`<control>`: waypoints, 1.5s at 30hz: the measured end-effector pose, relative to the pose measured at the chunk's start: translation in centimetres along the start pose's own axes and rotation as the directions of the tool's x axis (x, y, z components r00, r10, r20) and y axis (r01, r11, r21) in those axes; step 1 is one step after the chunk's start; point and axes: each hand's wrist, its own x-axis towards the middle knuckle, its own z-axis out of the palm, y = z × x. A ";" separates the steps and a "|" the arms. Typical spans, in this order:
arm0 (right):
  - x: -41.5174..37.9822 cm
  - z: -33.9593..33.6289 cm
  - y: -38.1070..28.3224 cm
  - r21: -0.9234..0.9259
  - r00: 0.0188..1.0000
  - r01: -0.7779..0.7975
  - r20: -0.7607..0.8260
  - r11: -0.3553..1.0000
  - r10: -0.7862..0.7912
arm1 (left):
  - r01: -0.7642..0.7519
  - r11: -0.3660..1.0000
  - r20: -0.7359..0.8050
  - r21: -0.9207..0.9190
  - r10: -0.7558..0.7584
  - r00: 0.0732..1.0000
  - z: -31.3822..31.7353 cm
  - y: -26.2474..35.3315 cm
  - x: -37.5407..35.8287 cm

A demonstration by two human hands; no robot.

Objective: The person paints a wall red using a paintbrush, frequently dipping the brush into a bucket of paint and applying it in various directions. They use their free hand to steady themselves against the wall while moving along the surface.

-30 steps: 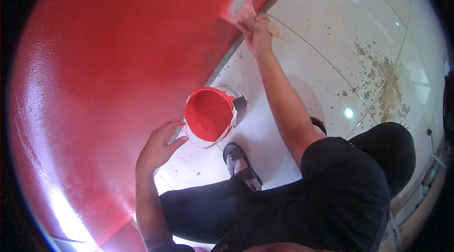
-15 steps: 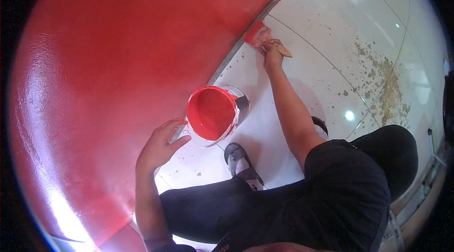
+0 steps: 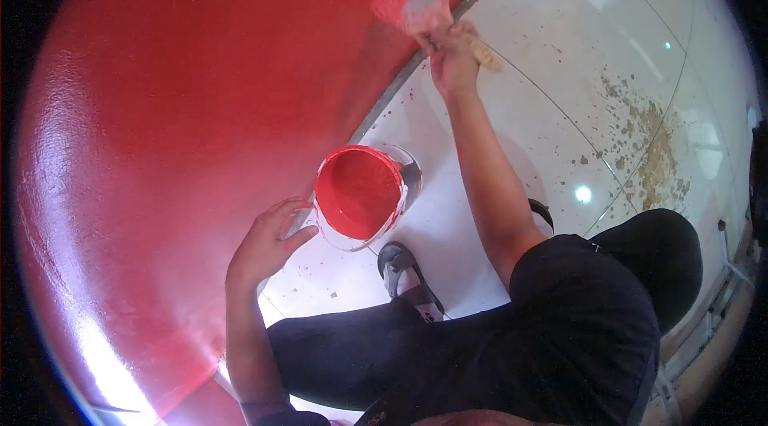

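Observation:
A wide paintbrush with red-coated bristles and a pale wooden handle is in my right hand, fingers wrapped round it near its base. Its bristles overlap the glossy red wall just past the wall's lower edge and look slightly blurred. Below and to the left stands a white bucket of red paint, its rim and inside smeared red. My left hand is at the bucket's left side, thumb and fingers apart, fingertips right at the rim.
White floor tiles meet the wall along a dark grey strip. Dried brownish splatter marks the tiles at right. My shoe is close beside the bucket. Metal frame parts stand at the far right.
My right hand has moved up and left with the paintbrush, bringing the bristles from the floor strip across onto the red wall. My left hand and the bucket are nearly unchanged.

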 end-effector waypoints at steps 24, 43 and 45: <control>-3.2 4.5 -1.3 0.004 1.000 0.026 0.018 1.000 -0.026 | 0.035 0.999 0.051 0.006 -0.035 0.998 -0.1 -2.1 -0.5; -5.0 -9.1 5.3 -0.422 0.944 -0.162 -0.329 0.892 0.015 | -0.031 0.999 0.010 0.026 0.031 0.999 -0.2 -4.0 -0.8; -3.9 -5.7 5.7 -0.352 0.940 -0.122 -0.340 0.928 -0.005 | -0.017 1.000 0.034 0.022 0.017 0.999 -0.4 -4.0 -0.7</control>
